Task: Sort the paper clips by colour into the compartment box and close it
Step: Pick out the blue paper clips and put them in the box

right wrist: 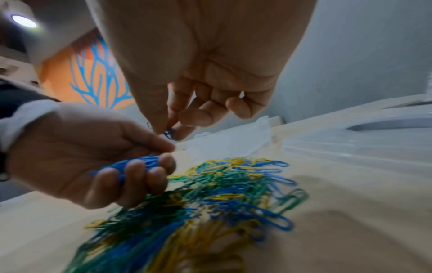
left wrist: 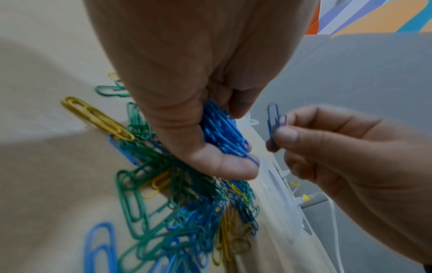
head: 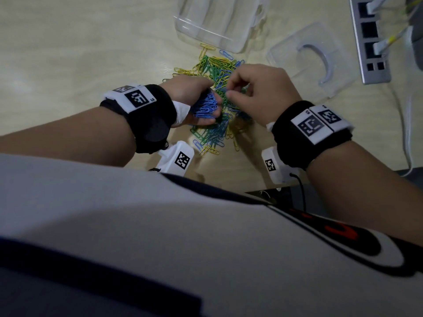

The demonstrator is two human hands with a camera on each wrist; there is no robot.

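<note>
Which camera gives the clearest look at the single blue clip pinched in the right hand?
The left wrist view: the single blue clip stands upright against the grey wall, pinched by the right hand. In the right wrist view only a small blue part peeks out below the fingertips. In the head view it is barely distinguishable from the pile beneath.

1. Likely an office: a pale wood-grain desk (head: 80, 53) lies under the fingers.
2. Beyond the fingertips, a grey metal power strip (head: 368, 42) holds plugged white cables.
3. An orange wall mural with blue branches (right wrist: 93, 73) rises behind.
</note>
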